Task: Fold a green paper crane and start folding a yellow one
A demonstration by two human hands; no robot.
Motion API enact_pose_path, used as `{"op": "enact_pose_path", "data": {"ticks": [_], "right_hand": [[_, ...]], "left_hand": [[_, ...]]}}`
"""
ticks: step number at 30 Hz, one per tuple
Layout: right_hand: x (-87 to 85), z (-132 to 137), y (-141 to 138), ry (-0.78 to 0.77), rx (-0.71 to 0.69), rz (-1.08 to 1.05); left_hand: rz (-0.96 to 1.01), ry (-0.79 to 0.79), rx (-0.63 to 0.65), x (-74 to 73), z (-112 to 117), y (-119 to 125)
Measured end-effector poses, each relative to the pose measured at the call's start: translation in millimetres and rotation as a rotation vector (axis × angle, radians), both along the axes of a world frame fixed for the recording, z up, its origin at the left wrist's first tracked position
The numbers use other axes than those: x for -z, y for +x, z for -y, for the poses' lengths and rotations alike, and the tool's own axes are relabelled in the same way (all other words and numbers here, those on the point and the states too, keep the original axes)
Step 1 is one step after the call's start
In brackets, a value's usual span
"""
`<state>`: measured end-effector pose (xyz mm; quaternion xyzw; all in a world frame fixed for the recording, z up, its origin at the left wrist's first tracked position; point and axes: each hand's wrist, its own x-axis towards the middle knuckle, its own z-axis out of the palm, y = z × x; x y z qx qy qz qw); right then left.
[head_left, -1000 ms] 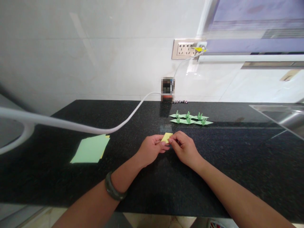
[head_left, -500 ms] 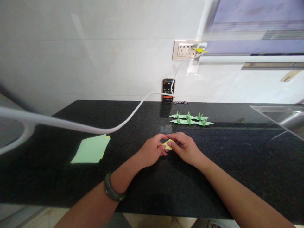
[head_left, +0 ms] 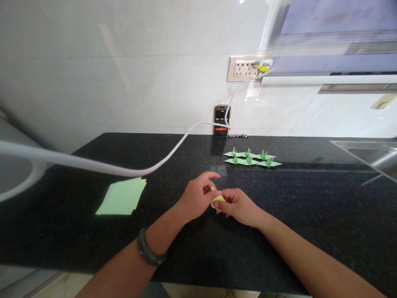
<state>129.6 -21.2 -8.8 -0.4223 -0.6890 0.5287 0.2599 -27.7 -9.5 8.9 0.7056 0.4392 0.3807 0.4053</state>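
A small piece of folded yellow paper (head_left: 218, 201) is held between my two hands above the dark counter. My left hand (head_left: 198, 195) pinches its upper left part with the thumb, while the index finger points out to the right, off the paper. From the right, my right hand (head_left: 237, 205) grips the paper between thumb and fingers. The paper's underside and several fingertips are hidden. Beyond the hands, several green paper cranes (head_left: 249, 160) stand in two rows.
A stack of green and yellow paper sheets (head_left: 120, 198) lies at the left on the black counter (head_left: 77, 236). A phone (head_left: 221, 121) showing a timer leans on the wall. The white cable (head_left: 169, 155) crosses from the left to the socket (head_left: 243, 68). A sink (head_left: 381, 159) is at the right.
The right hand has moved a little lower and nearer, its index finger drawn in. The left index finger has stretched out, and the yellow paper has turned to a steeper angle.
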Motion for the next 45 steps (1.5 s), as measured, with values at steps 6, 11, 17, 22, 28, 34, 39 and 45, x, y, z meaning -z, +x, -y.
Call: {"op": "enact_pose_path", "data": {"ticks": [6,11,17,22,28,34,39,45], "right_hand": [[-0.5,-0.2,-1.7,0.038,0.086,-0.051],[1.7,-1.4,-1.2,0.129,0.172,-0.015],[1.4,-0.5,-1.4,0.15,0.176,-0.002],[-1.0,-0.6,-1.8,0.146,0.173,0.007],[-3.0,-0.2,-1.2,0.153,0.17,0.017],[-3.8,-0.5,-0.3,0.15,0.181,0.014],[-2.5,-0.7,-0.4,0.165,0.193,0.017],[-0.2,0.5,-1.6,0.136,0.168,0.013]], "left_hand": [[0.245,-0.197,0.009,-2.6,-0.8,3.0],[0.321,-0.26,-0.038,2.7,-1.4,5.0],[0.259,-0.22,-0.084,3.5,-0.1,6.0],[0.24,-0.205,-0.088,0.2,1.6,6.8],[0.275,-0.231,-0.073,-2.8,2.6,6.9],[0.271,-0.217,-0.067,-1.7,2.6,5.8],[0.331,-0.248,-0.071,-1.4,2.5,7.3],[0.332,-0.23,-0.123,-2.3,2.1,7.3]]}}
